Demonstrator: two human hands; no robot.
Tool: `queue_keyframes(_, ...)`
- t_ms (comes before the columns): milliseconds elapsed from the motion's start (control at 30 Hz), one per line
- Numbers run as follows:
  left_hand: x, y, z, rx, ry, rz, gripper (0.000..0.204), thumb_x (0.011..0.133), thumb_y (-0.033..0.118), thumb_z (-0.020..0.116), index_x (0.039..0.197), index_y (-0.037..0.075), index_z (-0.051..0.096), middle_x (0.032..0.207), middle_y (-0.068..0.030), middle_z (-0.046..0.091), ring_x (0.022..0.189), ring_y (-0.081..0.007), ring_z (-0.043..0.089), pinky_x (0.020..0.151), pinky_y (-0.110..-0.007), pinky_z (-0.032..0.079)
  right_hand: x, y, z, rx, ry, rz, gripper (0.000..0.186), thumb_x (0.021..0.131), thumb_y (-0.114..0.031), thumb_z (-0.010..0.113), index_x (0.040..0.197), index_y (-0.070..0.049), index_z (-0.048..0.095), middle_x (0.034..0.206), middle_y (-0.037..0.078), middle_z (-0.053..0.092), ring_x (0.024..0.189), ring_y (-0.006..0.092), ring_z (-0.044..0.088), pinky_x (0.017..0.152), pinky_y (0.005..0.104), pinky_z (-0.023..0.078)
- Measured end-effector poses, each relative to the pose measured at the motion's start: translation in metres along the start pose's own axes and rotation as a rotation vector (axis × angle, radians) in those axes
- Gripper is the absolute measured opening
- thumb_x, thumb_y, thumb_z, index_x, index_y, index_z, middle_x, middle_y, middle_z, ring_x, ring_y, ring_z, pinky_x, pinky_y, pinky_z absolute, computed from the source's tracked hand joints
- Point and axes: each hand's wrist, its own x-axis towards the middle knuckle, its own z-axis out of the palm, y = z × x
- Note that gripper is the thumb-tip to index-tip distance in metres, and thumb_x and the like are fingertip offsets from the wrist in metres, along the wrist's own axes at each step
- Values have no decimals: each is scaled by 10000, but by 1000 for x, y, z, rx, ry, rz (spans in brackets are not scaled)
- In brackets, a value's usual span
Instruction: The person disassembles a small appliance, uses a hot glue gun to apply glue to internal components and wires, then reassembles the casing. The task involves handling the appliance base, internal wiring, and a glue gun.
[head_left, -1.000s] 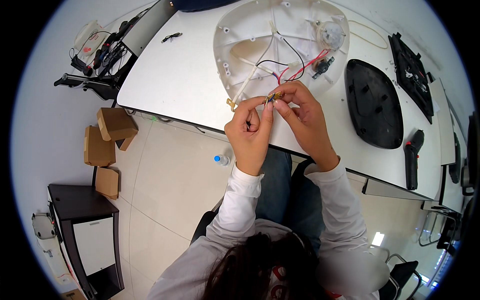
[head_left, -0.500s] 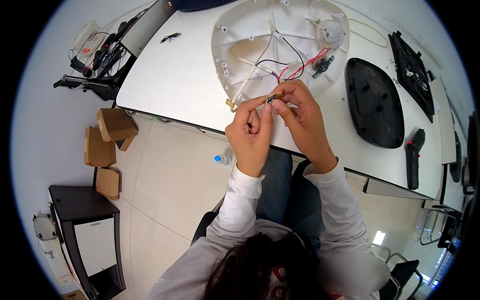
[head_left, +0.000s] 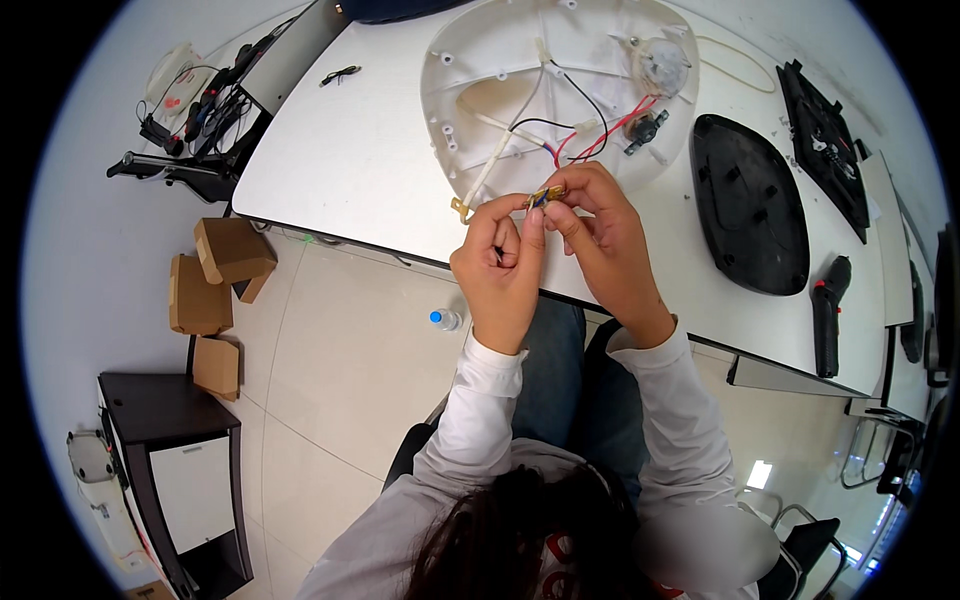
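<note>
Just over the table's near edge, my left hand [head_left: 503, 285] and my right hand [head_left: 612, 262] meet with fingers pinched. Between both sets of fingertips is a small yellow-brown piece with blue on it [head_left: 545, 196], perhaps a little circuit board; fingers cover much of it. Something small and dark shows in the curl of my left fingers. Right behind my hands lies a white plastic housing [head_left: 480, 50], its hollow inside facing up. Red, black and white wires [head_left: 600, 135] run across it to a round clear-covered part [head_left: 662, 68] and a dark metal part [head_left: 646, 132].
Right of the housing lies a black plastic cover [head_left: 750, 205], with a black-and-red cordless screwdriver [head_left: 828, 315] nearer me. A black tool case [head_left: 825, 150] and loose screws lie far right. A short black cable [head_left: 340, 75] is far left. Cardboard boxes [head_left: 200, 295] and a bottle [head_left: 446, 320] stand on the floor.
Both hands stay in nearly the same place. The small piece between my fingertips has turned slightly, showing a little more of its yellow-brown side.
</note>
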Motion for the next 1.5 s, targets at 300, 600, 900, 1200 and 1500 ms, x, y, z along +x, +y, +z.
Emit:
queue_keyframes(300, 0, 0, 0, 12, 2, -11, 106, 859, 41, 642, 951, 0, 607, 546, 79, 272, 509, -14, 238, 479, -200, 187, -3, 3, 8, -49, 22, -39, 143, 908, -114, 542, 1011, -16, 532, 984, 66, 525, 850, 158, 553, 625, 251, 460)
queue_keyframes(600, -1, -5, 0, 28, 3, 19, 96, 850, 44, 647, 928, 9, 605, 520, 60, 278, 486, -23, 247, 462, -211, 181, -4, 13, 9, -143, 14, -141, 151, 937, -105, 482, 1030, 13, 468, 989, 133, 485, 831, 250, 535, 714, 317, 457)
queue_keyframes(900, 1, 0, 0, 46, 0, 16, 90, 852, 48, 646, 923, 12, 605, 520, 62, 285, 487, -23, 248, 464, -208, 186, -4, 8, 9, -156, 15, -101, 146, 931, -97, 489, 1029, 10, 475, 989, 128, 497, 840, 240, 543, 698, 310, 459)
queue_keyframes(1200, -1, -2, 0, -26, 4, -15, 105, 853, 42, 644, 940, 6, 597, 529, 69, 269, 497, -20, 237, 473, -204, 188, -3, 4, 8, -13, 104, -81, 197, 848, -75, 625, 1034, -33, 573, 993, 46, 526, 754, 114, 568, 557, 219, 448)
queue_keyframes(1500, -1, -5, 0, -70, -1, -20, 108, 851, 28, 642, 945, 1, 598, 533, 72, 270, 503, -19, 236, 476, -204, 186, -6, -2, 11, -340, 283, -214, 128, 779, -50, 697, 889, -90, 646, 918, 15, 538, 628, 54, 522, 449, 209, 349)
